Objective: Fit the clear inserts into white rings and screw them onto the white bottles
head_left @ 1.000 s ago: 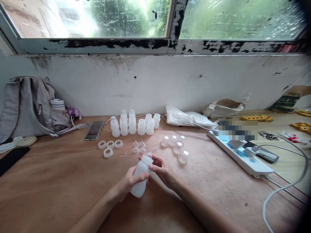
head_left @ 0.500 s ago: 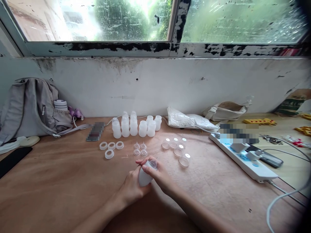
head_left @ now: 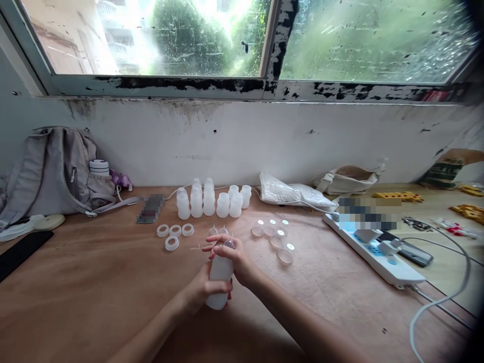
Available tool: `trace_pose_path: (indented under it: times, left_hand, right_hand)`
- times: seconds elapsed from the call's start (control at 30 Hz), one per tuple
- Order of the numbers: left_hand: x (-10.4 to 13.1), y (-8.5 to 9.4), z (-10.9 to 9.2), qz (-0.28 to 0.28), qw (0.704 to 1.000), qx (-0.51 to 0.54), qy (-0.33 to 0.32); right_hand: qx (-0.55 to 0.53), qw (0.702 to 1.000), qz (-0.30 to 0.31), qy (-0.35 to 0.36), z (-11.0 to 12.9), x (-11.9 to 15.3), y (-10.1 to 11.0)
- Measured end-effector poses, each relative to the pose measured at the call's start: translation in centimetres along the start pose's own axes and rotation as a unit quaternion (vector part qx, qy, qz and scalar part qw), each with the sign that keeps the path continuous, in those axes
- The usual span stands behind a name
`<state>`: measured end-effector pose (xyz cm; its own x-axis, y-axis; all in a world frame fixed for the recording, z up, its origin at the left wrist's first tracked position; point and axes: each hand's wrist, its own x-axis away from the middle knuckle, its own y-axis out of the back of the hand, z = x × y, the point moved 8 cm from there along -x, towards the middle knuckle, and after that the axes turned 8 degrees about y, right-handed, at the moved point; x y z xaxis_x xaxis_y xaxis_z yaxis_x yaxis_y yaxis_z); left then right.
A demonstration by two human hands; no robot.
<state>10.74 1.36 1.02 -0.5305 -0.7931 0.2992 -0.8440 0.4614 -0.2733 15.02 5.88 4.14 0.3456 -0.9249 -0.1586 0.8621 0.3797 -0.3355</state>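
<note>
My left hand [head_left: 200, 288] is wrapped around the lower body of a frosted white baby bottle [head_left: 221, 268], held near the front of the table. My right hand [head_left: 242, 262] grips the clear cap [head_left: 229, 244] at the bottle's top, its fingers reaching over to the left. Just beyond my hands lie small clear nipples [head_left: 214, 230], partly hidden by my right fingers. To their left are white collar rings [head_left: 171, 243]. Several clear round caps [head_left: 285, 256] rest on the right.
Three capped bottles [head_left: 196, 200] stand at the back beside several uncapped ones [head_left: 223, 205]. A backpack [head_left: 56, 171] and a phone [head_left: 150, 208] are on the left. A white plastic packet [head_left: 287, 191] lies by the wall; a power strip [head_left: 378, 254] with cables runs along the right.
The bottle has swung more upright, its body now showing below my hands. My left hand has moved down the body, and my right hand stays at the cap. The view has tilted up slightly.
</note>
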Motion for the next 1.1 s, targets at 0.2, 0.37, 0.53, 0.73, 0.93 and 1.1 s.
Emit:
trace_pose_path:
  times: [0.2,0.37,0.53,0.73,0.93,1.1]
  left_hand:
    - [-0.8,2.1,-0.1,-0.105,0.988,-0.080,-0.081]
    - [-0.5,3.9,-0.7,-0.168,0.973,-0.106,-0.117]
    - [0.0,4.1,-1.8,-0.176,0.970,-0.092,-0.143]
    - [-0.5,5.2,-1.8,-0.194,0.962,-0.102,-0.160]
    - [-0.8,6.3,-2.0,-0.224,0.934,-0.227,-0.163]
    - [-1.1,7.1,-1.5,-0.238,0.936,-0.221,-0.134]
  right_hand:
    - [0.172,0.985,0.001,0.020,1.1,0.1,1.1]
    - [0.446,0.881,-0.098,0.125,5.2,1.4,7.2]
    - [0.676,0.710,-0.179,0.085,7.3,4.4,15.1]
    - [0.630,0.763,-0.143,-0.005,5.6,5.7,16.9]
    - [0.327,0.932,-0.142,0.061,5.3,3.2,13.2]
    - [0.159,0.972,-0.150,0.087,2.8,1.0,12.5]
